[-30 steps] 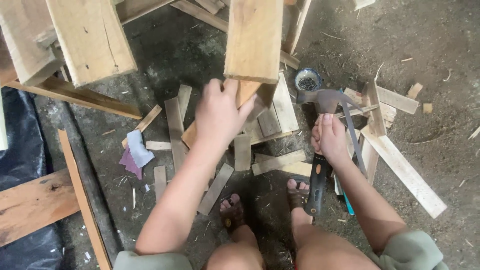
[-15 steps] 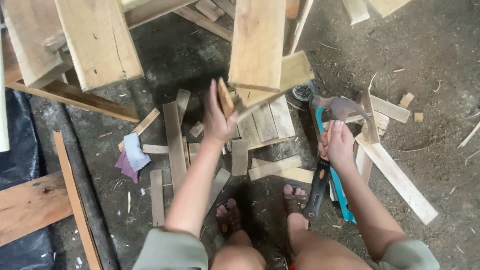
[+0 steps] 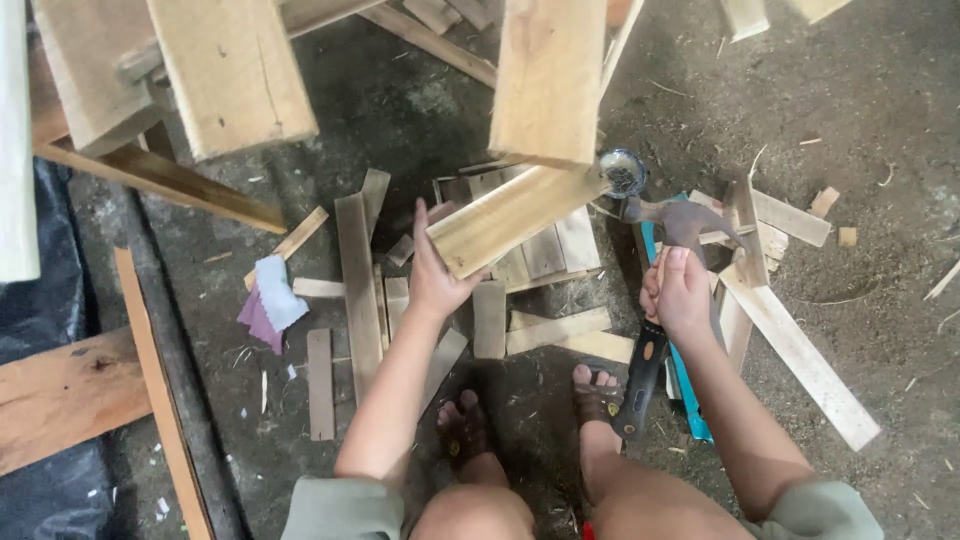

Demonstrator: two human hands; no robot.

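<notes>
Plank offcut (image 3: 510, 218), pale wood, short and flat: we hold it in our left hand (image 3: 432, 275), which is clasped round its lower left end, thumb along the near edge. The piece slants up to the right, lifted off the ground, and its upper end meets the bottom of a broad upright board (image 3: 548, 75) that runs out of the top of the view.

Hammer (image 3: 655, 300), claw type, dark metal head, black handle with a yellow band: our right hand (image 3: 680, 295) is wrapped tight round the upper handle just below the head. The head sits beside the upper end of the offcut, near a small round metal tin (image 3: 622, 172) on the ground.

Saw (image 3: 685, 385), blue handle: it lies on the ground under the hammer and our right forearm, partly hidden.

Slats (image 3: 358, 280), several, short and long: they lie scattered flat on the dirt floor (image 3: 850, 90) below the offcut, some side by side, some crossed. More lie to the right of the hammer.

Cloth scrap (image 3: 270, 300), white over purple: it lies left of the slats, well apart from our hands.

Feet (image 3: 530, 415), two, in sandals: they are planted between our arms, just below the slats.

Pallet boards (image 3: 215, 70), large: they stand at the upper left, with a black sheet (image 3: 40, 300) at the left edge.
</notes>
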